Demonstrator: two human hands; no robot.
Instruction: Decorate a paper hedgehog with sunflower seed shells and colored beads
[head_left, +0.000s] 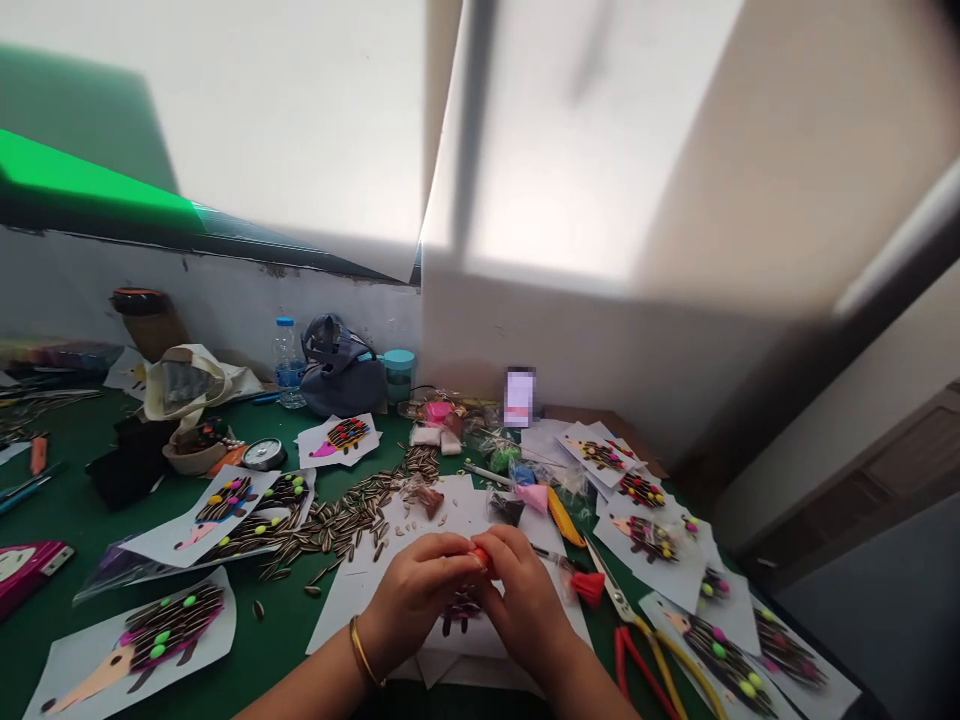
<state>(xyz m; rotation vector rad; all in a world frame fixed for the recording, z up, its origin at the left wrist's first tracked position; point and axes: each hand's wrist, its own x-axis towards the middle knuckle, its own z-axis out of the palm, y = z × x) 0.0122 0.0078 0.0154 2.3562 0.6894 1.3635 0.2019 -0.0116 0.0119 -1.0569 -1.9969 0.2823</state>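
Observation:
My left hand (424,590), with a gold bangle at the wrist, meets my right hand (521,605) over white paper. Both hands' fingertips close around a small lump of orange-red modelling clay (480,558). Beneath them lies a hedgehog picture (461,608), mostly covered by my hands. Striped sunflower seeds (330,520) are heaped to the left on the green tabletop (285,650). Right of my right hand sits a red piece of clay (587,588) in clear wrapping. Several more wrapped clay lumps, among them a pink one (531,497), lie beyond my hands.
Scissors (621,592) and red handles (626,655) lie at right beside several hedgehog pictures (652,540). A yellow cutter (564,516) is behind them. More pictures (150,640) lie left. A bottle (286,365), a bag (337,375) and a phone (520,397) stand near the wall.

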